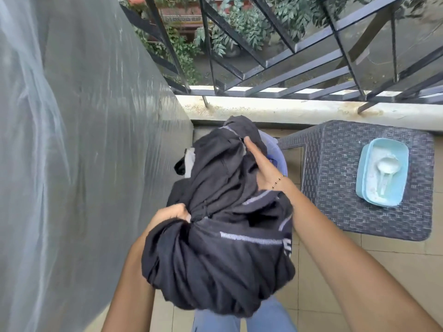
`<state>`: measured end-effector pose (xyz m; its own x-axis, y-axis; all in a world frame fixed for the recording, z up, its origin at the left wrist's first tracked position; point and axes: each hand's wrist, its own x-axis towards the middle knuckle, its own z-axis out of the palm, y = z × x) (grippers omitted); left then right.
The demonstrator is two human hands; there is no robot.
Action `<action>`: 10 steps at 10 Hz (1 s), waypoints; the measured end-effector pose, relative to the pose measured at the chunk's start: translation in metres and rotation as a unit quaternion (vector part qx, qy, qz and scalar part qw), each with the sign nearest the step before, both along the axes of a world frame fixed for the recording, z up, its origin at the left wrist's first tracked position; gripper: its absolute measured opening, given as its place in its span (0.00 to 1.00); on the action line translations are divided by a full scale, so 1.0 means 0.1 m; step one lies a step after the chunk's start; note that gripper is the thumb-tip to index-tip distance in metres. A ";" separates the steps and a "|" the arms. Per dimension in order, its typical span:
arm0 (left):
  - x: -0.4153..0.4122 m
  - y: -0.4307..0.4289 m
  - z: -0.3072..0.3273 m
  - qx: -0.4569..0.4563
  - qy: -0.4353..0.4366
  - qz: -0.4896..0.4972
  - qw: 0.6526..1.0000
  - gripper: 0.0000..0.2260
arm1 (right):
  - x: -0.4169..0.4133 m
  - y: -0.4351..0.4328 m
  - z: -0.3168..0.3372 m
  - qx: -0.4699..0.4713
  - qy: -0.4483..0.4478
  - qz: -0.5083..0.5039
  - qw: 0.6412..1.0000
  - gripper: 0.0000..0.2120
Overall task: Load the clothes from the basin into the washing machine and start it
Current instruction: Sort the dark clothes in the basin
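Note:
A big bundle of black clothes (215,255) with grey stripes hangs in front of me, above the floor. My left hand (171,215) is clenched on a gathered fold at the bundle's left side. My right hand (260,164) grips the cloth higher up, thumb pointing away, a thin bracelet on the wrist. Behind the bundle a pale purple basin (279,161) shows only part of its rim, with more dark cloth in it. The tall shape on my left is wrapped in a grey plastic cover (96,140); no washing machine lid or controls are visible.
A dark woven plastic table (335,178) stands to the right, carrying a light blue box (381,171) of white powder with a scoop. A low parapet (287,109) with black metal railing closes the balcony ahead. Beige floor tiles lie below.

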<state>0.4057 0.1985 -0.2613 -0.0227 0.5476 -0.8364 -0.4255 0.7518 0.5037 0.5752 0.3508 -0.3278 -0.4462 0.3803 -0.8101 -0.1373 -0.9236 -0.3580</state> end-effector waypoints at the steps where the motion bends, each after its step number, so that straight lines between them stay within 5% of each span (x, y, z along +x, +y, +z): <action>1: 0.06 0.03 0.11 0.111 -0.054 -0.255 0.959 0.15 | 0.01 0.02 -0.11 -0.002 -0.026 0.009 1.000 0.15; 2: 0.05 0.14 -0.09 0.026 0.035 -0.158 0.986 0.11 | 0.01 0.12 -0.13 0.019 -0.063 0.052 0.996 0.10; 3: 0.07 0.13 -0.14 -0.104 0.011 -0.040 0.994 0.11 | 0.02 0.22 -0.07 0.100 -0.069 0.087 0.989 0.08; 4: 0.05 0.05 -0.26 -0.109 -0.025 0.129 0.985 0.10 | 0.07 0.21 0.01 0.229 -0.145 0.104 0.957 0.05; 5: 0.09 0.13 -0.46 -0.121 0.022 0.190 0.974 0.13 | 0.09 0.02 0.06 0.328 -0.147 0.169 0.918 0.07; 6: 0.14 0.28 -0.51 -0.112 0.070 0.189 0.973 0.12 | 0.08 -0.27 0.07 0.392 -0.142 0.235 0.878 0.22; 7: 0.12 0.38 -0.47 -0.045 0.041 0.156 0.986 0.21 | 0.03 -0.43 -0.01 0.456 -0.169 0.258 0.835 0.22; 8: 0.11 0.46 -0.44 -0.028 0.015 0.095 0.995 0.30 | -0.05 -0.53 0.01 0.545 -0.152 0.331 0.755 0.17; 9: 0.09 0.48 -0.45 -0.025 -0.008 0.044 0.999 0.27 | -0.13 -0.66 0.08 0.630 -0.145 0.391 0.655 0.11; 10: 0.12 0.46 -0.53 -0.048 0.072 0.043 0.995 0.15 | -0.11 -0.68 0.16 0.636 -0.123 0.408 0.643 0.04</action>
